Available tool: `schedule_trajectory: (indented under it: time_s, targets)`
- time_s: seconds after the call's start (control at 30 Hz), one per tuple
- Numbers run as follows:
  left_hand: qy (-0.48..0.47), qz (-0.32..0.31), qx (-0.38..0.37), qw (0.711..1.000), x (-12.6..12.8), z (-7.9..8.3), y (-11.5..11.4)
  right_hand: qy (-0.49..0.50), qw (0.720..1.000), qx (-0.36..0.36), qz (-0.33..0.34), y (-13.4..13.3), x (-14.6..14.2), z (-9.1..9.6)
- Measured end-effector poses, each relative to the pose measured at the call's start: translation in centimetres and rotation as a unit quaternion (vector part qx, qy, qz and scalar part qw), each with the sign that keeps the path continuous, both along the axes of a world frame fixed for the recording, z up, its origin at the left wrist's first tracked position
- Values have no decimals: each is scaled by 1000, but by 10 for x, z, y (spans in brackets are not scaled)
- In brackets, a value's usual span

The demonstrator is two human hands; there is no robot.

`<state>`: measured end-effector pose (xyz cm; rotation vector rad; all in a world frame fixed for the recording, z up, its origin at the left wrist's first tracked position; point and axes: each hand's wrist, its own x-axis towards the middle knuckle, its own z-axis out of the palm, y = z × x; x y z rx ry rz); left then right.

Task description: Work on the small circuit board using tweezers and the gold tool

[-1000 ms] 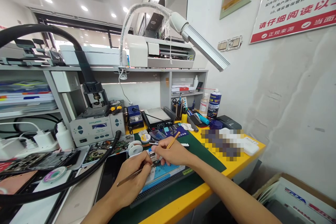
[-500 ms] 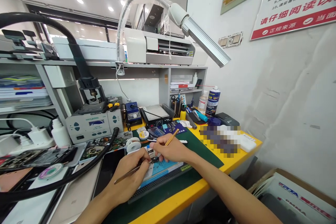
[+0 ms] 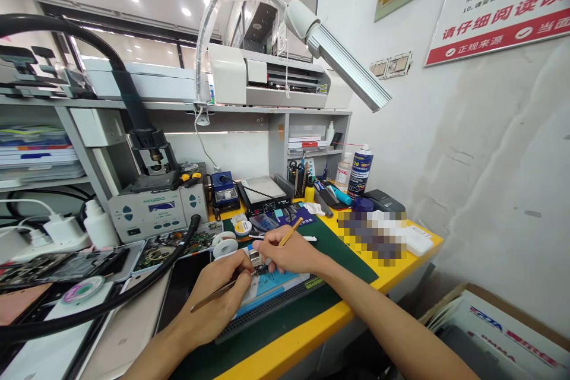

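My left hand [image 3: 219, 300] is closed round metal tweezers [image 3: 209, 298] whose tips point at a small metal clamp [image 3: 255, 259] on a blue work pad [image 3: 276, 282]. My right hand [image 3: 291, 255] pinches a thin tool with a yellow-orange handle [image 3: 289, 231], its tip down by the same clamp. Both hands meet over the pad, which lies on a dark green mat [image 3: 338, 258] on the yellow bench [image 3: 401, 278]. What sits in the clamp is too small to make out.
A rework station [image 3: 154, 211] with a thick black hose [image 3: 89, 312] stands at the left. Tape rolls [image 3: 225, 245], circuit boards [image 3: 173, 244], a spray can [image 3: 360, 171] and a bent desk lamp [image 3: 342, 68] surround the pad. A cardboard box [image 3: 499, 323] sits by the wall.
Both hands stay over the clamp with their tools. The view has drifted slightly, so everything sits a little lower left.
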<state>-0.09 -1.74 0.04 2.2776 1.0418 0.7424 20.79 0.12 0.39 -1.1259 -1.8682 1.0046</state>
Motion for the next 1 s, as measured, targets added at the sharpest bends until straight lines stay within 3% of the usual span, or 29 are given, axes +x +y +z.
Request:
schedule_trajectory:
  time_s: [1.0]
  targets:
    - [-14, -4, 4, 1000, 0, -1, -1, -14, 1000, 13, 4, -4, -1, 5]
